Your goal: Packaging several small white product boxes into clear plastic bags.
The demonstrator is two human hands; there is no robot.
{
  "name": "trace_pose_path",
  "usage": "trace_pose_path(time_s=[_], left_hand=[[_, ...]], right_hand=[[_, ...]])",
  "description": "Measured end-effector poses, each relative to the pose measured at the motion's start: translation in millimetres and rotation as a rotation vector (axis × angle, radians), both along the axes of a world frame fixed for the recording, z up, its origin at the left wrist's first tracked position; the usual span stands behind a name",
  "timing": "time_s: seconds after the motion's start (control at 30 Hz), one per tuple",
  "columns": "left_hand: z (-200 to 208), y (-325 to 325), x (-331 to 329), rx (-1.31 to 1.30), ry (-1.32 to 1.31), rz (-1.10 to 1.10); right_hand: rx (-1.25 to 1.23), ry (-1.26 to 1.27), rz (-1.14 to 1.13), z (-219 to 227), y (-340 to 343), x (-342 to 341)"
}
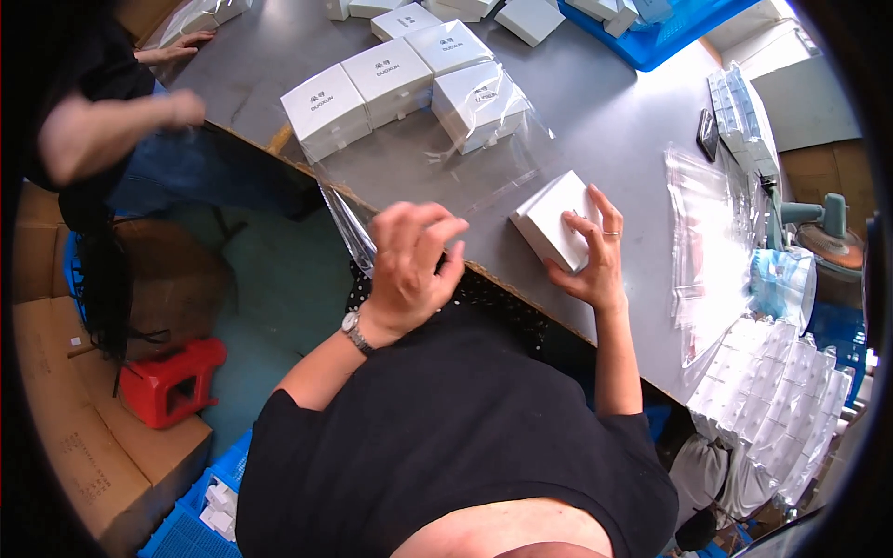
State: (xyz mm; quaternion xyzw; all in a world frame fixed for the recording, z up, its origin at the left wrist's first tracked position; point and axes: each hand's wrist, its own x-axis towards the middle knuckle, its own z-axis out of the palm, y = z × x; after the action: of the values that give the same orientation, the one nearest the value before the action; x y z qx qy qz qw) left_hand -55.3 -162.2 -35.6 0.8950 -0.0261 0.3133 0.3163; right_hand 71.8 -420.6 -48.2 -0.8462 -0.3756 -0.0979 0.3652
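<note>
My right hand (595, 251) grips a small white box (553, 219) near the table's front edge. The thumb is at the box's near end, one finger rests on top and others lie along its right side. My left hand (409, 260), with a watch on the wrist, is raised off the front edge, left of that box. Its fingers are half curled and slightly blurred, the thumb stands apart, and I see nothing in it. Farther back, several white boxes stand in a group, among them a box (479, 102) in loose clear film (502, 177).
Flat clear bags (698, 251) lie on the right of the grey table (614, 121), near a phone (708, 135) and a tape dispenser (819, 223). Film-wrapped stacks (772, 409) are at lower right. A blue crate (651, 51) stands behind. A co-worker's arm (121, 130) moves at left, above a red stool (172, 381).
</note>
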Motion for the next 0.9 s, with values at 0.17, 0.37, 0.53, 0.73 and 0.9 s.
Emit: trace_pose_path(time_s=[0.17,0.37,0.53,0.73,0.9], left_hand=[[-2,50,7,0.354,0.132,0.412],[4,55,18,0.103,-0.116,0.239],[-6,45,14,0.129,-0.083,0.288],[-30,50,-4,0.002,0.075,0.214],[-19,77,-6,-0.061,0.072,0.181]], right_hand=[[0.036,0.162,0.31,4,44,-8],[0.051,-0.219,0.127,-7,166,-1],[-0.166,-0.343,-0.163,-10,199,-12],[-0.073,-0.112,0.137,-35,164,3],[-0.197,0.065,0.409,-16,163,28]])
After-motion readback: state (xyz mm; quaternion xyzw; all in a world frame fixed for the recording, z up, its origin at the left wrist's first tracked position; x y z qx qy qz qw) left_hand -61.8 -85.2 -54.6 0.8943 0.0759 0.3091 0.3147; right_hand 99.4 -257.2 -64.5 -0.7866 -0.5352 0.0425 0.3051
